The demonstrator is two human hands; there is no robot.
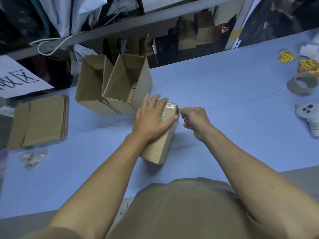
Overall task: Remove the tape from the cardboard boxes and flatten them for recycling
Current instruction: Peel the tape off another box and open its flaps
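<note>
A small closed cardboard box (161,145) lies on the blue table (224,94), its far end sealed with clear tape (170,107). My left hand (151,118) lies flat on top of the box with straight fingers, pressing it down. My right hand (195,120) is at the box's far right corner, fingers curled, thumb and forefinger pinching at the tape's edge. Two opened boxes (119,87) stand just behind, leaning together. A stack of flattened boxes (38,121) lies at the left.
Crumpled tape scraps (32,157) lie at the near left. A tape roll (303,83), yellow stickers (286,56) and a white handheld device (309,116) sit at the right. Shelves with bags and boxes stand behind the table. A paper sign (19,78) is at the far left.
</note>
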